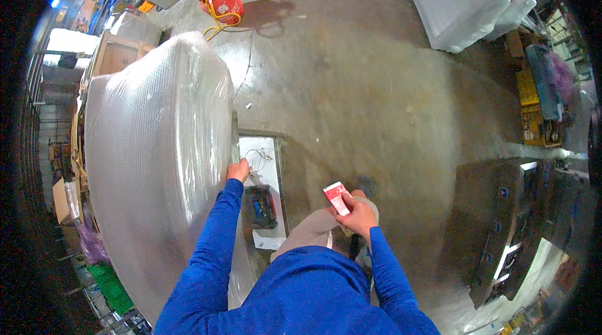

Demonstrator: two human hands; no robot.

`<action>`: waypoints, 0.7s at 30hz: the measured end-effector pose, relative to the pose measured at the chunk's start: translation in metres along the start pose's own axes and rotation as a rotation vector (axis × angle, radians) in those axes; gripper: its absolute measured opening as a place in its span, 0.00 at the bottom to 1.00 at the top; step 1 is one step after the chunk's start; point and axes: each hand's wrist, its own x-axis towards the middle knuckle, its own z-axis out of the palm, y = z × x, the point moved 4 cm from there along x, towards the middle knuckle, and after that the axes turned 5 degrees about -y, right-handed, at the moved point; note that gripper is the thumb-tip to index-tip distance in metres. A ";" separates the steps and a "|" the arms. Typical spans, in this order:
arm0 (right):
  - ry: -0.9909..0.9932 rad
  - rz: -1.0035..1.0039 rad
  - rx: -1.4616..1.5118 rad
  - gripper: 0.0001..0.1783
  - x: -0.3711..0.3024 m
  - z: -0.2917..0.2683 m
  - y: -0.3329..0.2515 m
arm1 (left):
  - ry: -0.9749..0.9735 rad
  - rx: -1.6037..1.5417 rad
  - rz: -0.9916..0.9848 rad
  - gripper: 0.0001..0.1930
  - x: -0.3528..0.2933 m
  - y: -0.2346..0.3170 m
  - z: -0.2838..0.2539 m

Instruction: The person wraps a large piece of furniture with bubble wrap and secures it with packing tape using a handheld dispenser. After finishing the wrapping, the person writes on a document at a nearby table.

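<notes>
In my right hand (359, 217) is a small red and white box-shaped pack (337, 198), gripped in front of my legs. My left hand (238, 170) is closed at the right side of a tall bulky item wrapped in clear bubble wrap (144, 128). What its fingers hold, if anything, is too small to tell. Beside that hand a thin cable (258, 160) lies loosely coiled on a white panel (271, 175) in a low frame. A dark tool case with blue and red parts (260, 206) sits on the same panel.
Ahead on the concrete floor (364, 84) stands a red gas cylinder (222, 5) with a yellow hose (216, 21). More wrapped bulky items (464, 2) are at the far right. Yellow crates (532, 109) and dark cabinets (505, 228) line the right side; a wooden crate (119, 53) stands left.
</notes>
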 end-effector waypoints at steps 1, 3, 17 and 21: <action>-0.011 0.028 -0.006 0.42 0.013 -0.009 -0.005 | -0.003 0.004 0.011 0.36 0.017 0.012 -0.003; 0.002 0.009 -0.036 0.42 0.040 -0.033 -0.017 | -0.022 0.011 0.007 0.36 0.048 0.034 -0.005; 0.027 -0.066 -0.388 0.43 0.240 -0.211 -0.105 | -0.009 -0.040 -0.110 0.35 0.156 0.169 -0.036; -0.027 -0.052 -0.339 0.44 0.253 -0.230 -0.110 | -0.037 0.031 -0.064 0.35 0.205 0.209 -0.054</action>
